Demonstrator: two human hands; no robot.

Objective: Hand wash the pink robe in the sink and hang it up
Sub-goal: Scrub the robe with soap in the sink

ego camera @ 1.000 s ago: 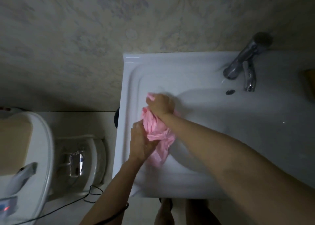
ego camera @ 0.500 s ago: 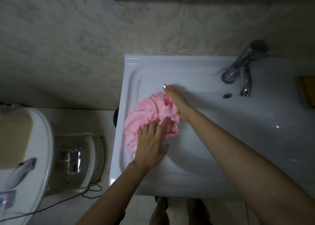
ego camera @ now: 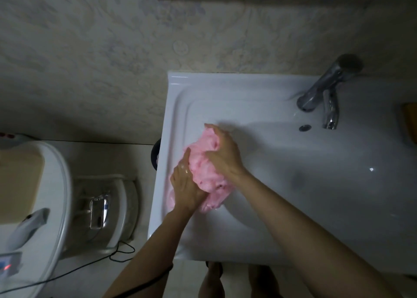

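The pink robe (ego camera: 204,173) lies bunched in a wet heap on the left slope of the white sink (ego camera: 180,90). My right hand (ego camera: 223,155) is on top of the heap, its fingers curled over the far end and gripping the cloth. My left hand (ego camera: 186,185) presses against the heap's left side with its fingers fairly straight and wet; its thumb is hidden under the cloth. The robe is squeezed between both hands. Part of the cloth shows below my left wrist.
A chrome faucet (ego camera: 325,87) stands at the sink's back right, with an overflow hole (ego camera: 304,127) beside it. A brown object (ego camera: 409,121) sits at the right edge. Left of the sink is a white appliance (ego camera: 52,185) with a black cable (ego camera: 90,266) on the floor.
The robe has gone from twisted between my hands, to spread out, to bunched again. My right hand moved back onto it and curled; my left hand slid to its left side.
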